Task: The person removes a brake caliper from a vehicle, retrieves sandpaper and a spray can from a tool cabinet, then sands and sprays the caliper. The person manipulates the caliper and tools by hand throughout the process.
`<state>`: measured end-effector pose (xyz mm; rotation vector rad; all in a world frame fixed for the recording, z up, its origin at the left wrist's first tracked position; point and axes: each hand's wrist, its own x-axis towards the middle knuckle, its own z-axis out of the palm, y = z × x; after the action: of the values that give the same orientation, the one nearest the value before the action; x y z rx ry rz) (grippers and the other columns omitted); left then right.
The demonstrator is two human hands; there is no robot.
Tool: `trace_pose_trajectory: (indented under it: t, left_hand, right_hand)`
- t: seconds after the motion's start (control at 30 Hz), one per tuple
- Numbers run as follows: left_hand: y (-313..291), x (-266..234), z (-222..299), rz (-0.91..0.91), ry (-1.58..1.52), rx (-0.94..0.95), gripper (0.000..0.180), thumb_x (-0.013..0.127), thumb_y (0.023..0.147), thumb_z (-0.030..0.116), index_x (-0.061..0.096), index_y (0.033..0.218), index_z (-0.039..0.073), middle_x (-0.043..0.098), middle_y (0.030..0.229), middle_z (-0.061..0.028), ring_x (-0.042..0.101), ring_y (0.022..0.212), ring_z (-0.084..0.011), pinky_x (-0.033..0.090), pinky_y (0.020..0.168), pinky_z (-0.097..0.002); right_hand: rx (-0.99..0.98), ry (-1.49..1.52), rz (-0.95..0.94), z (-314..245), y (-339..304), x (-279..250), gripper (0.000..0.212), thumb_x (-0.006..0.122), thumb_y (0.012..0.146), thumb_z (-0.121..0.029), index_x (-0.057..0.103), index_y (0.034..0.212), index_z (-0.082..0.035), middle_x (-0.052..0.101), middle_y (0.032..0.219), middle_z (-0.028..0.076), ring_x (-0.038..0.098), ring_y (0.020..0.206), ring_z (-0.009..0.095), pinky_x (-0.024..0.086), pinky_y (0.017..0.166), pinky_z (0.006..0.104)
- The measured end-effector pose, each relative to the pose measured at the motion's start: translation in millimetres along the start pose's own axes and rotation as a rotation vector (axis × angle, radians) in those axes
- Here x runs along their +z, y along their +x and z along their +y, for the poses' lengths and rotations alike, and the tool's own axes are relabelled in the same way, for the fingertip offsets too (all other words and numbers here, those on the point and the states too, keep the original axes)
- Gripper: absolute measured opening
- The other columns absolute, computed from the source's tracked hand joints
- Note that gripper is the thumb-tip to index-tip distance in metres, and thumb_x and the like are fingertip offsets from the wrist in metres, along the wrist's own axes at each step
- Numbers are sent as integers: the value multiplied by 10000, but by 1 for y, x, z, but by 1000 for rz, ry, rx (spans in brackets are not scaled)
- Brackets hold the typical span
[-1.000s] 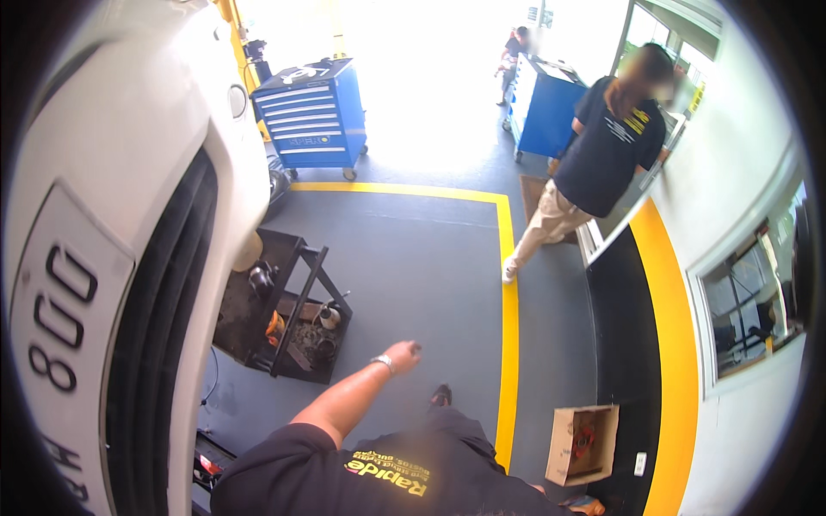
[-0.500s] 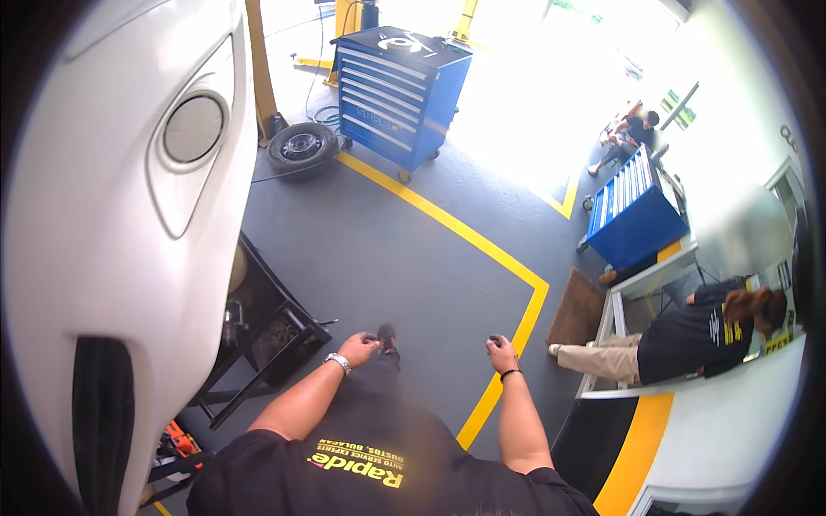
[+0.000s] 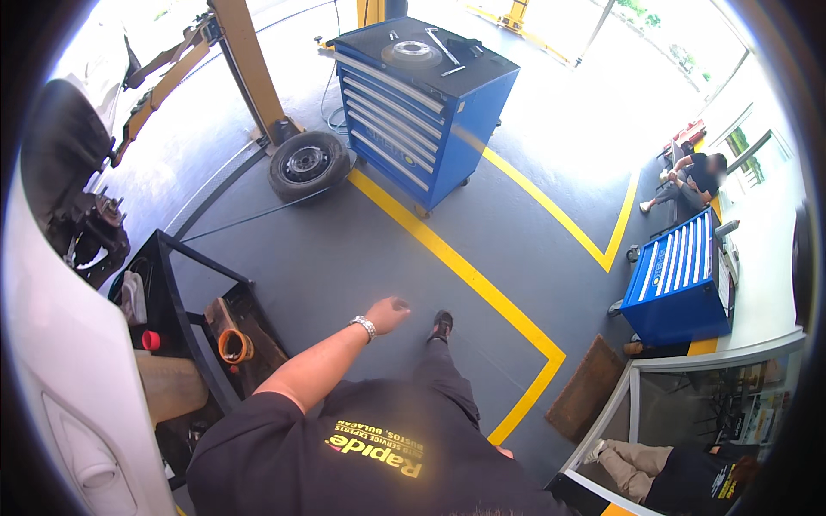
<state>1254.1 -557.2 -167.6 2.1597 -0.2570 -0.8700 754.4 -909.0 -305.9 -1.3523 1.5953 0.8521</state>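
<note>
Grey floor [image 3: 370, 258]: bore yellow lines [image 3: 447, 254], a tyred wheel [image 3: 309, 165] and a brown mat [image 3: 588, 390].
Blue tool chest [image 3: 480, 116]: its dark top carried a metal disc [image 3: 412, 53], a long metal tool [image 3: 443, 47] and small dark items [image 3: 469, 49].
Black cart [image 3: 206, 259]: an orange container [image 3: 248, 347] sat in it.

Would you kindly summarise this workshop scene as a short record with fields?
Left hand: above the floor, fingers curled; contents unclear
Right hand: barely visible beside the dark shirt
Cart: black, on the left, holding an orange container
Nearer tool chest: blue, wheeled, round disc on top
Wheel: on the floor beside that chest
Vehicle: white, at far left
</note>
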Motion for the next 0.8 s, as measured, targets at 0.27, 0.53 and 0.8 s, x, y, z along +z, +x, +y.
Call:
trace_pose_trajectory:
  t: [0.27, 0.53, 0.8]
  left_hand:
    - [147, -53, 63, 153, 120, -45, 488, 693, 977, 335, 638, 1370, 51, 655, 1352, -210, 682, 1154, -303, 530, 1037, -401]
    - [263, -201, 51, 630, -484, -121, 352, 717, 963, 194, 687, 1264, 13, 701, 1242, -151, 711, 1011, -233, 566, 900, -352]
    - [470, -458, 76, 792, -793, 265, 341, 670, 1013, 113, 637, 1325, -23, 710, 1228, -105, 666, 1082, -157, 536, 955, -295]
  right_hand:
    - [-474, -515, 268, -397, 16, -83, 468, 696, 902, -409, 763, 1200, -55, 712, 1284, 222, 655, 1253, 370, 508, 1068, 450]
    - [-1636, -506, 367, -894, -221, -72, 409, 715, 944, -275, 670, 1277, -43, 692, 1200, 173, 681, 1106, 330, 548, 948, 435]
    - [-1967, -402, 167, -1075, -396, 121, 452, 763, 886, -228, 674, 1291, -48, 636, 1307, 162, 622, 1219, 373, 518, 1027, 449]
